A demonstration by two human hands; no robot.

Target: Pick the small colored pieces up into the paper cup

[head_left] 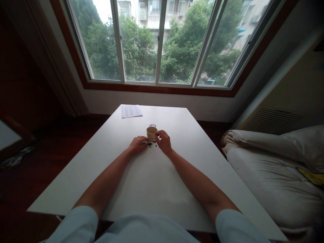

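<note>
A tan cup (152,134) stands upright near the far middle of the white table (149,182). Small pieces (150,145), dark, blue and yellow, lie in a loose group just in front of it; they are too small to name. My left hand (138,144) rests on the table left of the cup, fingers stretched out beside these pieces. At the cup's right rim is my right hand (164,141), raised, with thumb and fingers pinched together. Whatever is in that pinch is too small to make out.
Behind the cup lies a thin dark loop (152,125). Printed papers (131,111) are at the table's far left corner. A padded beige seat (268,168) stands to the right, and a wide window (158,84) is beyond the table.
</note>
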